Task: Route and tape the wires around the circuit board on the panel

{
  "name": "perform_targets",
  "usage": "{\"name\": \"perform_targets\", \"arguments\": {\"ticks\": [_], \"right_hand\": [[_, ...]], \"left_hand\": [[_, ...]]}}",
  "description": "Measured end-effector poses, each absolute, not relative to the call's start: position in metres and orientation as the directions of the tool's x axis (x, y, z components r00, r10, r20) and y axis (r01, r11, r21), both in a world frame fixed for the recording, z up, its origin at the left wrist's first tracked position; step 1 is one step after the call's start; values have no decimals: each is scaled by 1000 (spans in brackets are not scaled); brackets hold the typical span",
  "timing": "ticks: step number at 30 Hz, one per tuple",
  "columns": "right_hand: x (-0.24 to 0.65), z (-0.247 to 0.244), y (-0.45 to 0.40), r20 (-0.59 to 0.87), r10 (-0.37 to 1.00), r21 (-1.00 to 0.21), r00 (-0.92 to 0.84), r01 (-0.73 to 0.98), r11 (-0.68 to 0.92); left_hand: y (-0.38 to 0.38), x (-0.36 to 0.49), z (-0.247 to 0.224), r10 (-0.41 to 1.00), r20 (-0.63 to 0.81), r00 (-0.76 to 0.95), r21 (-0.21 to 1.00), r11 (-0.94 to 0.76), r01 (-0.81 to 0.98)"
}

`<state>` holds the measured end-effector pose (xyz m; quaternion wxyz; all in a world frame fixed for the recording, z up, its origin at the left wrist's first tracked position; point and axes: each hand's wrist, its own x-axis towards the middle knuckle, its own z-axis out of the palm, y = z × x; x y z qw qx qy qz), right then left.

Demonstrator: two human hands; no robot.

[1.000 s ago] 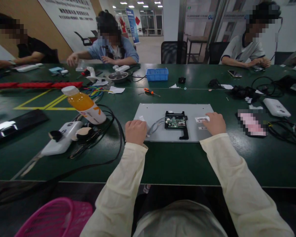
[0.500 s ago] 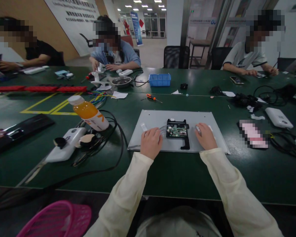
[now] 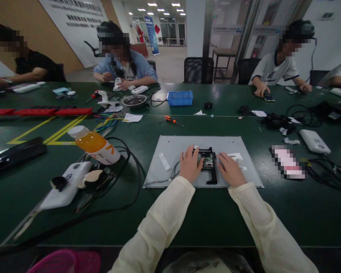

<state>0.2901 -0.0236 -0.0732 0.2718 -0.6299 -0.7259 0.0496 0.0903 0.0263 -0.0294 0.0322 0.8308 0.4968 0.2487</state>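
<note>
A grey metal panel (image 3: 152, 172) lies flat before me, bearing a black plastic frame (image 3: 212, 176) around a green circuit board (image 3: 208, 163). My left hand (image 3: 190, 167) rests over the frame's left side with fingers spread, hiding part of the board. Fingers stretched out, my right hand (image 3: 231, 170) lies at the frame's right edge; whether the fingertips touch it I cannot tell. Grey wires (image 3: 173, 174) run left from under my left hand. A white strip (image 3: 164, 162) lies on the panel's left part, and a white label (image 3: 235, 156) is beyond my right hand.
To the left stand a juice bottle (image 3: 94, 146), a white device (image 3: 69, 185) and black cables (image 3: 136, 197). An orange screwdriver (image 3: 172, 120) and a blue basket (image 3: 180, 98) lie behind the panel. On the right are a phone (image 3: 288, 162) and a white power bank (image 3: 315, 141). Several people sit around the table.
My left hand has moved right, from the wires onto the frame's left side. My right hand has shifted left to the frame's edge, uncovering the white label. The view has tilted slightly.
</note>
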Motion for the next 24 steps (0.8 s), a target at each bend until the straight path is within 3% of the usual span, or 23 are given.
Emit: {"name": "perform_targets", "arguments": {"ticks": [4,10,15,20,24], "right_hand": [[285,-62,-21,354,935,-504,-22,837,210],[270,-33,14,355,935,-596,-26,763,248],[243,-34,59,275,946,-522,-169,801,295],[223,-40,70,229,971,-385,-68,910,154],[214,-37,70,201,971,-324,-130,927,191]], "left_hand": [[30,84,-30,838,413,357,404,-520,753],[45,76,-37,880,409,241,662,-468,586],[47,73,-40,905,367,213,721,-422,549],[45,73,-40,903,371,216,727,-427,538],[45,73,-43,894,393,217,727,-446,522]]}}
